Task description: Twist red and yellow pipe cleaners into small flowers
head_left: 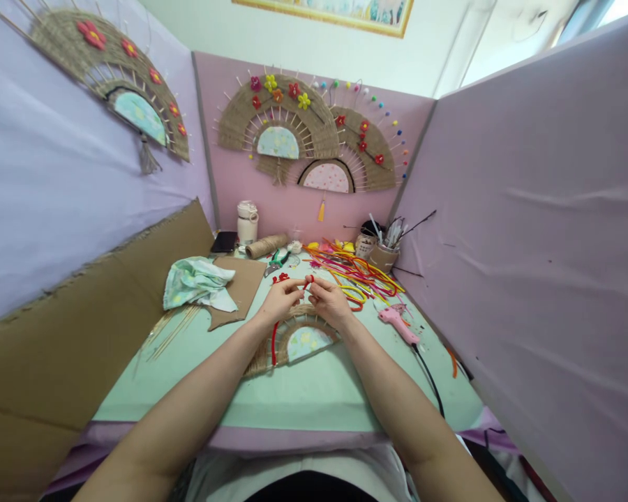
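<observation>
Red strip pinched by person's left hand and right hand, mid-frame; one fan below, three wall fans up top.

Left forearm and right forearm are bare, tapering to narrow wrists; left hand and right hand are bare too. Plain black rounded fabric shows at the torso, bordered by creased off-white cloth.

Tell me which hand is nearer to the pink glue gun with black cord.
The right hand. It is left of the pink glue gun, not touching it; the left hand is farther left.
</observation>
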Tool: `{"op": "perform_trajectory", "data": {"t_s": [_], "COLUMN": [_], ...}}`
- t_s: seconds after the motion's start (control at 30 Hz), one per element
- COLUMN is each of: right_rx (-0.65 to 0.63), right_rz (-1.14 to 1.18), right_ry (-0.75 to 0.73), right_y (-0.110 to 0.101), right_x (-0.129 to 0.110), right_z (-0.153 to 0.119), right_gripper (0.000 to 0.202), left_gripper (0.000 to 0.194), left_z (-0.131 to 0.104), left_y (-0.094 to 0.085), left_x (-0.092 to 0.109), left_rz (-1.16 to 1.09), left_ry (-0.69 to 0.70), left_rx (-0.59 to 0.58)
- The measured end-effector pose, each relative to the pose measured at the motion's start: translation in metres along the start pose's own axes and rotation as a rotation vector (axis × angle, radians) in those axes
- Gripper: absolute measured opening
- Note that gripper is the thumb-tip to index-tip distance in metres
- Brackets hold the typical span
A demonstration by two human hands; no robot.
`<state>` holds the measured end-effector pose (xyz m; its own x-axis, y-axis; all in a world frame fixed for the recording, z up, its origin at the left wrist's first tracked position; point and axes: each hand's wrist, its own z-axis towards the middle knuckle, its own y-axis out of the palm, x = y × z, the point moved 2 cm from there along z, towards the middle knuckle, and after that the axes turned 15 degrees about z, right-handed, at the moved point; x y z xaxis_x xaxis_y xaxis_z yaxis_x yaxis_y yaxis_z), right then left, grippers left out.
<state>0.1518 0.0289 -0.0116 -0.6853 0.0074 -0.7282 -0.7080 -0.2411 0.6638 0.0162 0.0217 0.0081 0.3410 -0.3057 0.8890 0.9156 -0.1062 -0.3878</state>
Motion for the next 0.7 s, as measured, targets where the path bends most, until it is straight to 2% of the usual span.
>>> {"op": "perform_trajectory", "data": {"t_s": [0.1, 0.3, 0.53, 0.7], "right_rx": [0.028, -0.04, -0.069, -0.091], "right_rz": [-0.194, -0.555, -0.683, -0.719], "right_ry": [-0.116, -0.322, -0.476, -0.488], "right_y": [-0.004, 0.0, 0.007, 0.009], "right_x": [0.003, -0.001, -0.002, 0.004], "right_z": [0.002, -0.004, -0.011, -0.014], "right_gripper": [0.025, 0.016, 0.015, 0.02], "left_gripper": [0.024, 0.013, 0.021, 0.028], "left_z": [0.0, -0.002, 0.0, 0.0], "left_y": [0.002, 0.005, 0.009, 0.008], "left_x": [-0.004, -0.001, -0.007, -0.009], "left_rz": [-0.06, -0.177, -0.193, -0.167], "left_ry": [-0.034, -0.076, -0.145, -0.141], "left_rx": [-0.002, -0.027, -0.008, 0.057]}}
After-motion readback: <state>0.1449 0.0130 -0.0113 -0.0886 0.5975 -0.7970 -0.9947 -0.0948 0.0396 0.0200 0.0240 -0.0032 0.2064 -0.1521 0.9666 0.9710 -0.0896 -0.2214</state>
